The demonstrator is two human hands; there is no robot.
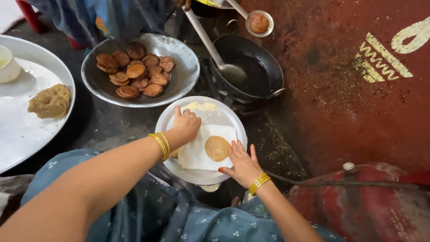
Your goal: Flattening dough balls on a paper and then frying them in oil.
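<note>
**Inspector:** Largest first. At your far left lies a wide steel tray (pixel 27 130) bearing a lump of tan dough (pixel 50 101) and a small white cup (pixel 8 65). Confirm?

**Operator:** Confirmed. And beyond my hands?

**Inspector:** A grey metal bowl (pixel 186 74) holds a heap of dark brown fried cakes (pixel 136 75). To its right sits a black frying pan (pixel 257 67) with a steel ladle (pixel 224 67) resting in it. Another person's slotted spoon (pixel 259 22) above carries one fried piece.

**Operator:** And the plate in front of me?

**Inspector:** The white round plate (pixel 172 117) sits between your hands, just below the pan. On it lies a white sheet (pixel 197 152), and on the sheet a flat round dough disc (pixel 217 148), pale tan and speckled. Yellowish flour dusts the plate's far edge.

**Operator:** My hands?

**Inspector:** Your left hand (pixel 186 126) rests on the sheet's upper left corner, fingers curled and close together, pressing down. Your right hand (pixel 244 165) lies at the sheet's lower right edge, fingers spread flat, tips just beside the disc. Neither hand is gripping anything. Both wrists carry gold bangles.
</note>
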